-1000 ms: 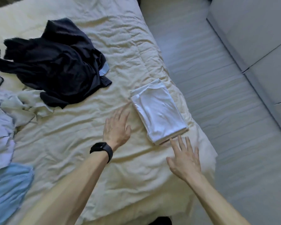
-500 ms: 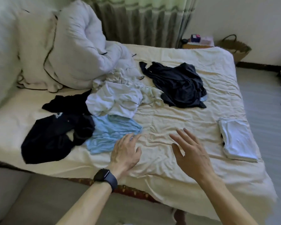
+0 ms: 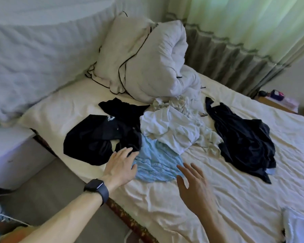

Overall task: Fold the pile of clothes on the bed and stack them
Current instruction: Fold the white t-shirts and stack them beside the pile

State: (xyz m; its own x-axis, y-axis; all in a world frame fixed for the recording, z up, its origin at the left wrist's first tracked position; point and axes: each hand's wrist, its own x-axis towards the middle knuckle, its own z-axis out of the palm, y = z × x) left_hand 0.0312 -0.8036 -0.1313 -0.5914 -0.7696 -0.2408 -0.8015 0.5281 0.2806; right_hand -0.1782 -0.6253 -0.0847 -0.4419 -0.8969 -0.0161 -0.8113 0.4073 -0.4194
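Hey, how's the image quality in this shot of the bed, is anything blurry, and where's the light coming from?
Head view: soft daylight with a green tint comes through the curtain at the upper right, no hard shadows; the right hand is smeared by motion, the left hand sharper; the wide lens bows the bed edge; the black clothes lose detail.

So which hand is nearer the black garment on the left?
Left. The left hand has its fingertips at the black garment, at its near edge; the right hand is farther right, beyond the blue top.
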